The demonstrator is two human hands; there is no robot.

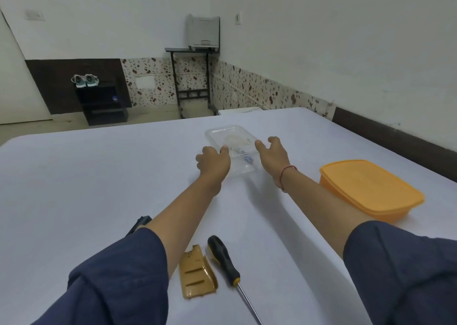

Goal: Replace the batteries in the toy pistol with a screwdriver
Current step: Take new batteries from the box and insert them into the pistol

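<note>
left grip [214, 160]: curled on the near left edge of the clear box [230, 132], thumb on its top, fingers round the side. i judged it a hold to steady the box.

right grip [270, 155]: half open, thumb at the box's right rim, fingers loosely bent above it and closed on nothing. likely set to lift the lid or draw the box nearer.

clear box: lidded, lying far out on the bed [99, 176]. something small with blue on it showed inside, too blurred to name; fresh batteries, i guessed.

toy pistol [141, 223]: dark, mostly hidden under the left forearm, lying on the bed close to the body.

battery cover [196, 272]: gold-brown, off the pistol, just beside the screwdriver [223, 260], which lay with its shaft toward me. both looked parked within easy reach for refitting.

orange box [368, 188]: lid on, to the right, apart from the rest.

surface: pale sheet, smooth.

room: white walls with a speckled tile band [160, 77], a printer [203, 33] on a small dark desk [190, 50] in the corner, shoes [85, 80] on a low dark shelf [103, 102].
</note>
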